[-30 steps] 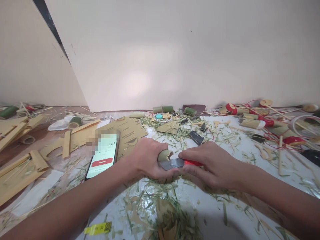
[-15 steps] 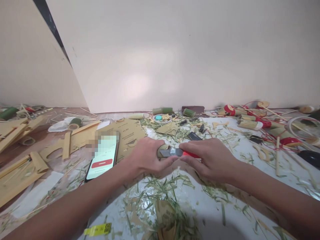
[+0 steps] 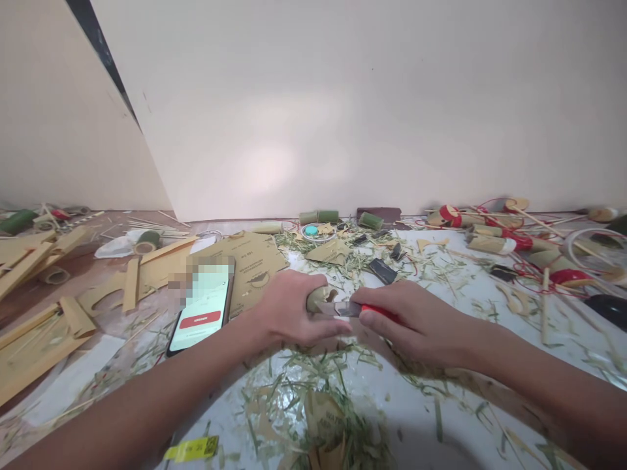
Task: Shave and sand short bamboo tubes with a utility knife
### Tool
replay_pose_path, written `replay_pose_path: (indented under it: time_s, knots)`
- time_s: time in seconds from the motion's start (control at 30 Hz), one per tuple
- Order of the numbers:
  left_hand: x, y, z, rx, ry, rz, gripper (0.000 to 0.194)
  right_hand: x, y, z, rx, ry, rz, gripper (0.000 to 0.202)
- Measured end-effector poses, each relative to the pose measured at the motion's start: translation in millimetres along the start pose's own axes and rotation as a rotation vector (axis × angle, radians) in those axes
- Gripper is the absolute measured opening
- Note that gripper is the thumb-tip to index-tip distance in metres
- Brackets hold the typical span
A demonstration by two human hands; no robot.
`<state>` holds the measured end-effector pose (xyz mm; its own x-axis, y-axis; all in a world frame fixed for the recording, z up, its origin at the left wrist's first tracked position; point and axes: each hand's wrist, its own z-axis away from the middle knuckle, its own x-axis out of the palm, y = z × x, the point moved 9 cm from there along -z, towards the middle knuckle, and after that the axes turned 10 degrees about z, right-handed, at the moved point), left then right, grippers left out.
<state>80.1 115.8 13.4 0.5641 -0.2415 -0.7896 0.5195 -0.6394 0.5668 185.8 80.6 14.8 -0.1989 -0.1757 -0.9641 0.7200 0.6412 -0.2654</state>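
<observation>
My left hand (image 3: 296,307) is wrapped round a short bamboo tube (image 3: 318,298), its open end facing right. The thumb is stretched out below the tube, pointing right. In my right hand (image 3: 406,320) is a red-handled knife (image 3: 347,309), gripped with the fingers round the handle. Its blade points left and lies against the near side of the tube's end. Most of the tube is hidden by the left fingers. Green bamboo shavings (image 3: 318,372) lie on the white sheet below both hands.
A phone (image 3: 203,300) with a lit screen lies left of my left hand, beside brown sandpaper (image 3: 259,261). Cut bamboo pieces (image 3: 371,220) stand along the wall. Red-banded bamboo parts (image 3: 529,245) and red string are at the right. A black strip (image 3: 382,270) lies beyond my right hand.
My right hand has moved slightly right and down with the knife. The blade now sits lower on the tube, and more of the tube's open end shows.
</observation>
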Motion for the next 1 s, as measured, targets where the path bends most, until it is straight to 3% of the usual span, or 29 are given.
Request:
replay_pose_path:
  time_s: [0.3, 1.0]
  knots:
    - [5.0, 7.0, 0.7, 0.026, -0.054, -0.004, 0.061, -0.8, -10.8, 3.3, -0.052, -0.005, 0.042, 0.031]
    - [-0.7, 16.2, 1.9, 0.091, 0.037, -0.045, 0.040, -5.6, -6.1, -0.9, -0.051, 0.115, 0.054, 0.040]
